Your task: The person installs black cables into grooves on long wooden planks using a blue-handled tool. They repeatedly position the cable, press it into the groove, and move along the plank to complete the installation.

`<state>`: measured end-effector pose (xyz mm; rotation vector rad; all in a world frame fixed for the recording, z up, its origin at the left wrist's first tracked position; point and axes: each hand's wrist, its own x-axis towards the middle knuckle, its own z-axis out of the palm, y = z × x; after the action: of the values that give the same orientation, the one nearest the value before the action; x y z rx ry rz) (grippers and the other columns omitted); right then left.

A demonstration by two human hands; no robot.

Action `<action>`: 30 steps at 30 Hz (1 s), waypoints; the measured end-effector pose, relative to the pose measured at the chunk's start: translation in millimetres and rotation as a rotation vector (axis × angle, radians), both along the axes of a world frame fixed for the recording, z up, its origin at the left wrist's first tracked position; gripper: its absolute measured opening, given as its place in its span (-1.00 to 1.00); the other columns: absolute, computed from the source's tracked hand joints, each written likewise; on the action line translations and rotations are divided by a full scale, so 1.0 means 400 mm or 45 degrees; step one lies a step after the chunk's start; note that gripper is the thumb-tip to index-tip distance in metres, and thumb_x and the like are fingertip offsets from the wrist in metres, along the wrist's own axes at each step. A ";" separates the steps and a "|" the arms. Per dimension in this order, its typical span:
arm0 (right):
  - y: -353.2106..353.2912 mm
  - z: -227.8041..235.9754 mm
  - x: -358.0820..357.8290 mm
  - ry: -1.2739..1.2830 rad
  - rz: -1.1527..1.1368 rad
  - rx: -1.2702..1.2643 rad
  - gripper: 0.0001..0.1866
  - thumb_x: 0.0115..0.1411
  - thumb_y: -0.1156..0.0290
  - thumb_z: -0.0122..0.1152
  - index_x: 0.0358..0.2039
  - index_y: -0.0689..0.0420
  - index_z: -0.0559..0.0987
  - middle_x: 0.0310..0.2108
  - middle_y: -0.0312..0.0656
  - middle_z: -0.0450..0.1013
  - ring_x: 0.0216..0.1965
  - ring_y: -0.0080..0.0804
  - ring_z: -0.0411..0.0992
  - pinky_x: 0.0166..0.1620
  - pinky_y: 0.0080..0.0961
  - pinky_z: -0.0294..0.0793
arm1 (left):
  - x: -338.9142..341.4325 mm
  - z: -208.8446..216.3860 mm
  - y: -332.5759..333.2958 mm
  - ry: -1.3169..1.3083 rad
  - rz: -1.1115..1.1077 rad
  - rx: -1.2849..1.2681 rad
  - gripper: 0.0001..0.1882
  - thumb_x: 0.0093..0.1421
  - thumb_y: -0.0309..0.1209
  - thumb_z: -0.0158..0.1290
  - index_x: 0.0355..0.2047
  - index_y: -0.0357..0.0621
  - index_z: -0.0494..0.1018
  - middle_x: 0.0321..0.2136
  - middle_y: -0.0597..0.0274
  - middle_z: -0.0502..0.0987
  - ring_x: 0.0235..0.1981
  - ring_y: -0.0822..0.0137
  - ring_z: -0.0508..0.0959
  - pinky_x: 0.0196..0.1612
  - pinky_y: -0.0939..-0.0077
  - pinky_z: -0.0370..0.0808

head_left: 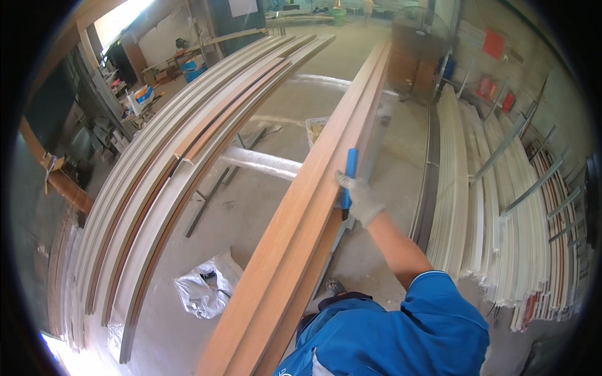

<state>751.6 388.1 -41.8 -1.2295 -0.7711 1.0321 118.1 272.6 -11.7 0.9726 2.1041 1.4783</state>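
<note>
My right hand (362,197), in a pale work glove, is closed round a blue stick-like tool (352,164) with a dark lower end. I cannot make out the tool's exact kind. The hand and tool are at the right edge of a long wood-grain moulding (295,235) with stepped ledges, which runs from the lower edge far into the room. Whether the tool touches the moulding is unclear. My left hand does not show.
To the left, several long pale and brown profiles (157,188) lie side by side. Film-wrapped crossbars (262,161) span under the moulding. A silvery bag (204,291) is on the floor. At right, long pale strips (456,182) rest between metal rack arms (501,150).
</note>
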 end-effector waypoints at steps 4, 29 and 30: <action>-0.042 0.023 0.056 0.208 0.030 -0.204 -0.64 0.33 0.13 0.28 -0.13 0.21 0.57 -0.32 -0.24 0.57 -0.37 -0.35 0.59 -0.38 -0.36 0.65 | -0.011 -0.047 -0.076 -0.013 0.139 -0.037 -0.36 0.38 0.01 -0.03 0.18 -0.35 0.45 0.11 -0.04 0.52 0.17 0.07 0.48 0.17 0.16 0.46; 0.140 0.250 0.298 -1.496 0.232 -0.216 -0.49 0.40 0.15 0.19 0.22 0.23 0.50 0.00 -0.21 0.54 -0.18 -0.51 0.51 -0.15 -0.51 0.50 | -0.292 -0.018 -1.154 -0.033 1.287 -0.243 -0.55 0.37 0.05 0.05 -0.14 -0.07 0.62 -0.36 0.32 0.63 -0.48 0.43 0.53 -0.37 0.48 0.45; 0.127 0.249 0.295 -1.508 0.224 -0.244 -0.47 0.39 0.15 0.20 0.24 0.23 0.47 0.00 -0.20 0.53 -0.20 -0.52 0.51 -0.17 -0.51 0.50 | -0.304 0.025 -1.150 -0.004 1.290 -0.299 -0.57 0.37 0.00 0.07 -0.17 -0.13 0.61 -0.42 0.36 0.59 -0.46 0.45 0.53 -0.38 0.51 0.44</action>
<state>869.7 438.7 57.7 -1.9678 -1.7221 0.4205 -3.7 -187.5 -1.6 -0.2750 2.8433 1.5156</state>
